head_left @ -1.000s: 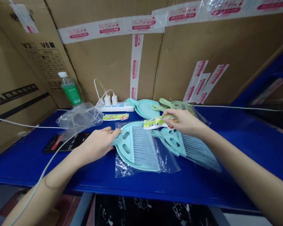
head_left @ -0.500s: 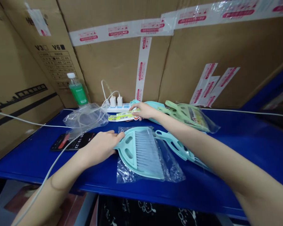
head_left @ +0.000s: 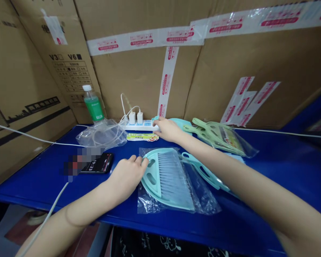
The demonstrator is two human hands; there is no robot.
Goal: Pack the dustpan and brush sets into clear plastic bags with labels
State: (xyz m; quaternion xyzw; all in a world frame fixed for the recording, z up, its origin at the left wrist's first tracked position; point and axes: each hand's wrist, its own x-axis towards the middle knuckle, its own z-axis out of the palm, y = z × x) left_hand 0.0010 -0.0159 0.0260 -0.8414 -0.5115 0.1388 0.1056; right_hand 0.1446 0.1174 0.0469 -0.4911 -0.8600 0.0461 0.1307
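A teal dustpan and brush set (head_left: 164,178) lies in a clear bag at the middle of the blue shelf (head_left: 270,171). My left hand (head_left: 128,175) grips the set's handle end at the bag's left edge. Reaching to the back, my right hand (head_left: 169,129) has its fingers stretched out over the edge of a stack of teal dustpans (head_left: 183,124), just right of the printed label cards (head_left: 142,136). Its forearm passes over a second teal set (head_left: 203,171).
A white power strip (head_left: 139,125) with two chargers sits by the cardboard boxes (head_left: 139,78) at the back. A green bottle (head_left: 93,105), loose clear bags (head_left: 101,134) and a phone (head_left: 97,163) lie left. Bagged green sets (head_left: 219,135) lie right. A white cable (head_left: 29,137) crosses left.
My right hand carried a label card from above the bagged set to the back and let it go beside the power strip. My left hand stayed on the handle.
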